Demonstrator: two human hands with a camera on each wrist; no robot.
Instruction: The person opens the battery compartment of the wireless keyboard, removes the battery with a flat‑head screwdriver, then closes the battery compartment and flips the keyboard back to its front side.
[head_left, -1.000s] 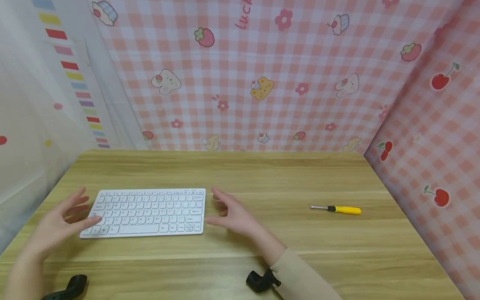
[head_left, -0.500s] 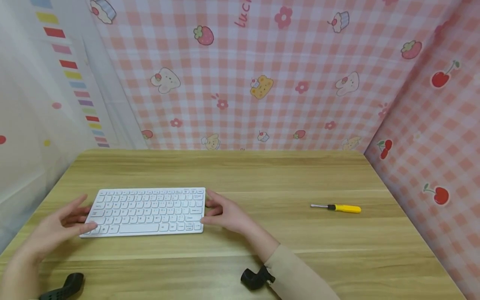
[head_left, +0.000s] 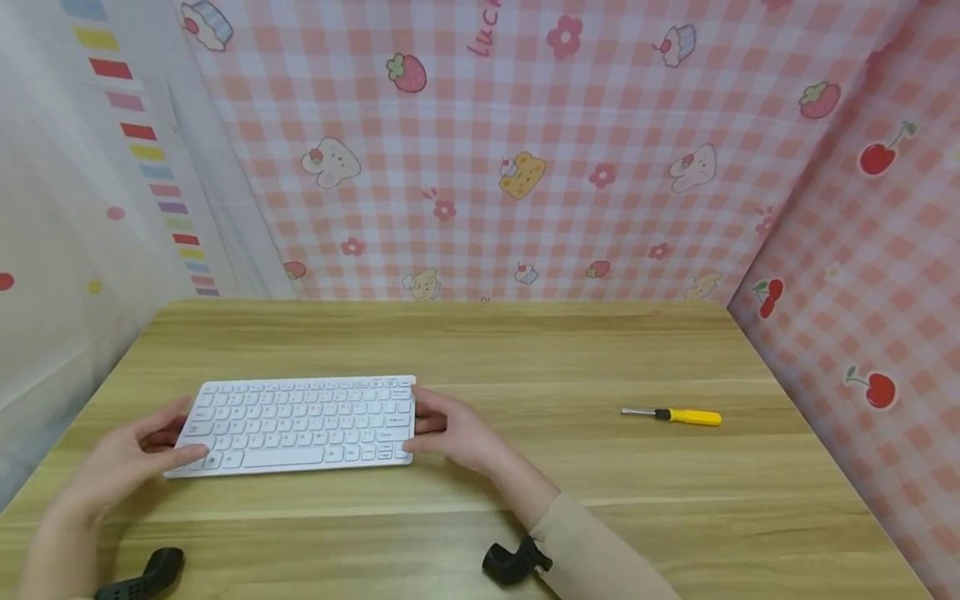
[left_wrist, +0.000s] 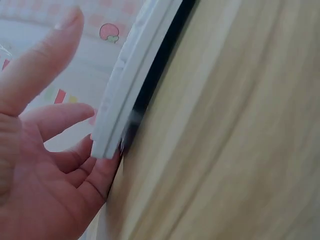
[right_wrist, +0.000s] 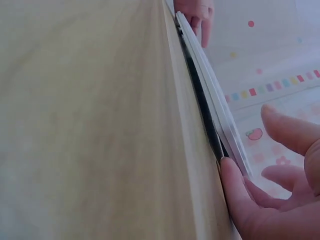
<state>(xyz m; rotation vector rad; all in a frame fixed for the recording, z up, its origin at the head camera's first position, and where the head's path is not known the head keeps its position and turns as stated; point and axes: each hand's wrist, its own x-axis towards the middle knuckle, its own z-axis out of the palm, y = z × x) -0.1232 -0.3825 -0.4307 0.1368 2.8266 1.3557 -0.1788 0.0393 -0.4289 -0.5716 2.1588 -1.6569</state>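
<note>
A white keyboard (head_left: 292,425) lies on the left half of the wooden table between both hands. My left hand (head_left: 123,462) grips its left end; the thumb reaches over the front left corner, with fingers at the side edge. At the opposite end my right hand (head_left: 461,433) holds the right edge, thumb over the front corner. In the left wrist view, fingertips (left_wrist: 107,167) touch the keyboard's lower edge while the thumb stands apart above it. A dark strip shows below the keyboard (right_wrist: 215,95) in the right wrist view, where a fingertip (right_wrist: 227,167) meets its underside.
A screwdriver (head_left: 693,417) with a yellow handle lies on the right side of the wooden table (head_left: 570,350). Patterned curtains (head_left: 465,125) stand behind and to the sides. Each wrist carries a black mount (head_left: 513,562).
Both hands have closed in on the keyboard's ends, and their thumbs have come over its corners. Since half a second ago the keyboard has shifted slightly right with them. The screwdriver has stayed put.
</note>
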